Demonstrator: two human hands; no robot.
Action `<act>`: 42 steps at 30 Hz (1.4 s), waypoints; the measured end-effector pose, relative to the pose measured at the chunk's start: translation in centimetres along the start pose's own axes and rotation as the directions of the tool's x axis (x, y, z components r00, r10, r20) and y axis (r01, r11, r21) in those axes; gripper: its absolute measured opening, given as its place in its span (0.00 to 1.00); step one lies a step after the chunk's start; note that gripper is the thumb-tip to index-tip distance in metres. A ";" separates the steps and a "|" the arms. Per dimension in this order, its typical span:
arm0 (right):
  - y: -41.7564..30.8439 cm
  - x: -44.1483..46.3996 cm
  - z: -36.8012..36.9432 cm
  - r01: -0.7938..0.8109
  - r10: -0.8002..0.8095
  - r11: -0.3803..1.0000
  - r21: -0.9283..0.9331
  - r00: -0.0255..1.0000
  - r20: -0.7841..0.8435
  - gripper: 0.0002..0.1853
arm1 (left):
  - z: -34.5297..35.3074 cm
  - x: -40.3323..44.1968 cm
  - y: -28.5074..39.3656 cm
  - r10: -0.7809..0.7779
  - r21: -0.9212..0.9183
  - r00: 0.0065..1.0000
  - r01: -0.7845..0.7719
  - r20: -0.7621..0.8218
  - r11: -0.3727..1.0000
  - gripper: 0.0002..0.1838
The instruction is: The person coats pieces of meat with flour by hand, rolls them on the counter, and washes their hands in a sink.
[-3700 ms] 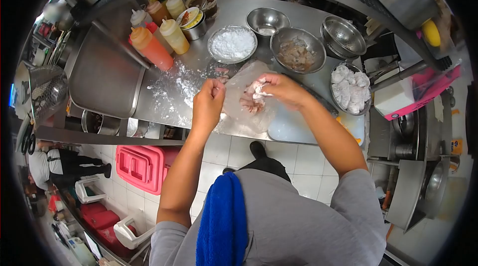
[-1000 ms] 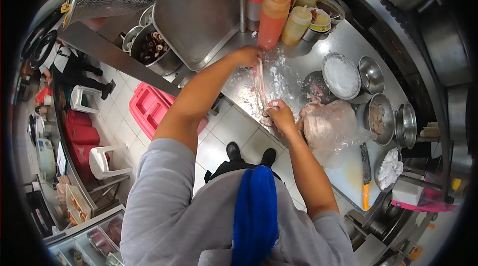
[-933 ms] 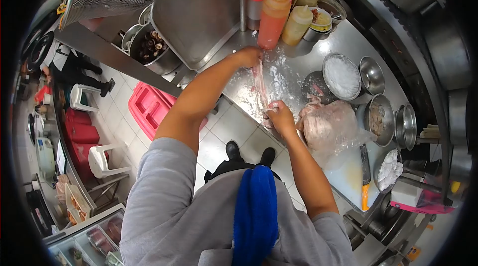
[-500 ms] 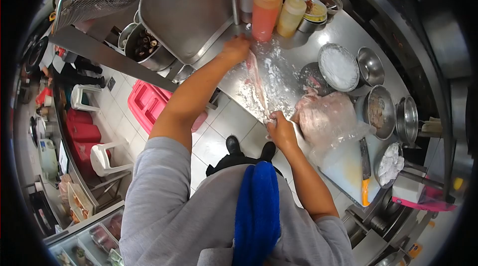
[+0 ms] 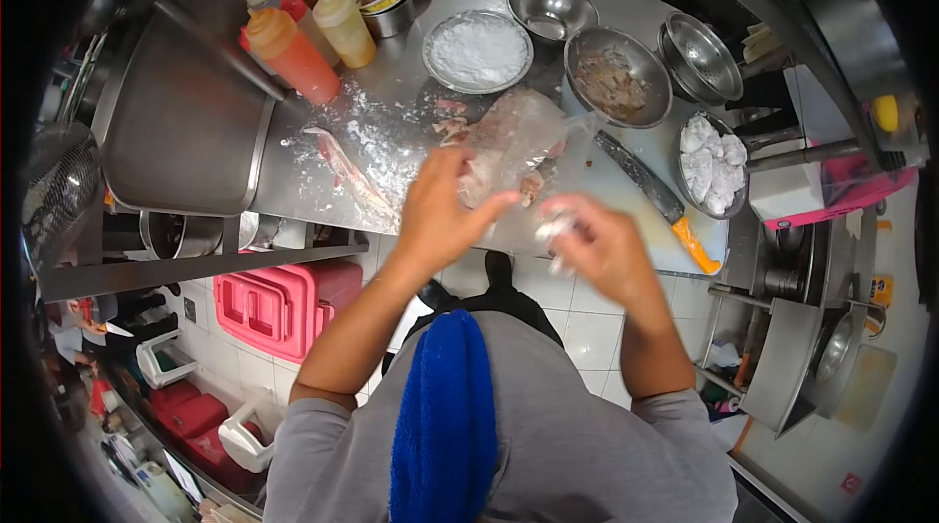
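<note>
My left hand (image 5: 435,215) hovers at the near side of a clear plastic bag of raw meat (image 5: 514,146), thumb and fingers apart and holding nothing. To its right, my right hand (image 5: 606,249) is blurred, with its floury fingers spread in front of the bag; no object shows in it. A long floured strip of raw meat (image 5: 347,176) lies on the steel table to the left, touched by neither hand. Small meat scraps (image 5: 452,122) sit beside the bag. On the white cutting board (image 5: 641,200) rests a knife with an orange handle (image 5: 696,247).
Behind the bag stand a bowl of white flour (image 5: 477,51), a steel bowl (image 5: 553,9) and a bowl of meat pieces (image 5: 611,78). White-coated pieces (image 5: 712,166) fill a pan at right. Squeeze bottles (image 5: 293,53) and a large steel tray (image 5: 186,122) are at left.
Both hands have let go of the meat strip, which now lies on the table. They have moved over to the plastic bag. The view has turned toward the right.
</note>
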State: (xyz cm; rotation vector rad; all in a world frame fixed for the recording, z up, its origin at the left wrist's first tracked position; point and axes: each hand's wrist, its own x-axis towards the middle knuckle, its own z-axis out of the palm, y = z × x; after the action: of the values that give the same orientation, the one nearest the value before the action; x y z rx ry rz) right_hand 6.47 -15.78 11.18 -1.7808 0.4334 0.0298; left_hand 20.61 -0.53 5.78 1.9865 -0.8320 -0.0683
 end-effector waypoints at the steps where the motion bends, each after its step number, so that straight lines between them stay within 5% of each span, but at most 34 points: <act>1: 0.4 1.0 -1.3 0.048 -0.060 0.981 -0.186 0.996 -0.061 0.12 | 0.9 0.0 1.1 -0.122 0.014 0.986 0.121 0.113 0.993 0.21; 2: 1.0 2.3 -2.3 0.077 -0.125 0.927 -0.366 0.986 -0.109 0.11 | 1.5 -0.2 1.8 -0.246 0.043 0.943 0.243 0.225 0.969 0.20; 3: 2.2 3.9 -2.8 0.075 -0.123 0.929 -0.362 0.986 -0.111 0.11 | 2.6 -0.7 0.9 -0.189 0.024 0.966 0.188 0.179 0.982 0.15; 5: 5.8 7.6 -2.8 0.460 -0.534 0.588 -0.666 0.839 0.107 0.11 | 2.7 -1.1 0.3 -0.210 -0.022 0.967 0.215 0.147 0.976 0.12; 6: 6.8 9.3 -2.3 0.458 -0.534 0.593 -0.662 0.840 0.102 0.11 | 2.5 -1.3 0.0 -0.232 -0.073 0.966 0.241 0.111 0.968 0.10; 8: 8.3 11.5 -0.6 0.430 -0.136 0.451 -0.782 0.899 0.415 0.13 | 2.0 -1.7 0.0 -0.202 -0.038 0.975 0.206 0.087 0.978 0.07; 11: 10.5 11.1 0.6 0.473 -0.189 0.262 -0.841 0.880 0.436 0.14 | 1.7 -2.0 0.0 -0.314 -0.155 0.944 0.327 0.103 0.932 0.05; 18: 12.3 10.2 -0.2 0.304 0.017 0.517 -0.800 0.931 0.364 0.15 | 1.7 -2.4 -0.1 -0.387 -0.180 0.917 0.399 0.099 0.899 0.08; 20: 11.8 10.0 -1.4 0.198 0.118 0.743 -0.639 0.902 0.416 0.17 | 1.7 -2.6 -0.1 -0.395 -0.198 0.912 0.409 0.108 0.891 0.08; 23: 8.1 9.7 -2.1 0.034 0.247 0.778 -0.627 0.902 0.355 0.20 | 1.7 -2.4 0.1 -0.384 -0.186 0.916 0.400 0.115 0.897 0.08; 27: 9.3 10.0 -1.2 0.012 0.231 0.787 -0.617 0.922 0.311 0.19 | 2.3 -2.1 0.3 -0.381 -0.239 0.917 0.399 0.119 0.885 0.08; 29: 10.3 10.2 -0.4 0.143 0.054 0.772 -0.619 0.956 0.289 0.16 | 2.4 -1.8 0.4 -0.365 -0.209 0.922 0.385 0.128 0.899 0.07; 38: 12.4 9.5 2.0 0.203 0.055 0.596 -0.777 0.955 0.292 0.14 | 3.0 -1.6 -0.4 -0.339 -0.236 0.934 0.356 0.112 0.904 0.07; 42: 9.9 9.9 0.2 0.169 -0.051 0.757 -0.631 0.978 0.201 0.14 | 2.6 -0.9 -0.6 -0.337 -0.260 0.938 0.347 0.083 0.901 0.07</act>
State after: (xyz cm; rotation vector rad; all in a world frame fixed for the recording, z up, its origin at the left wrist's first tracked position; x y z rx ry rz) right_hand 12.68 -20.13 -0.58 -2.4663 0.1921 0.2811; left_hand 19.27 -1.77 3.61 1.8517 -0.4571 -0.4039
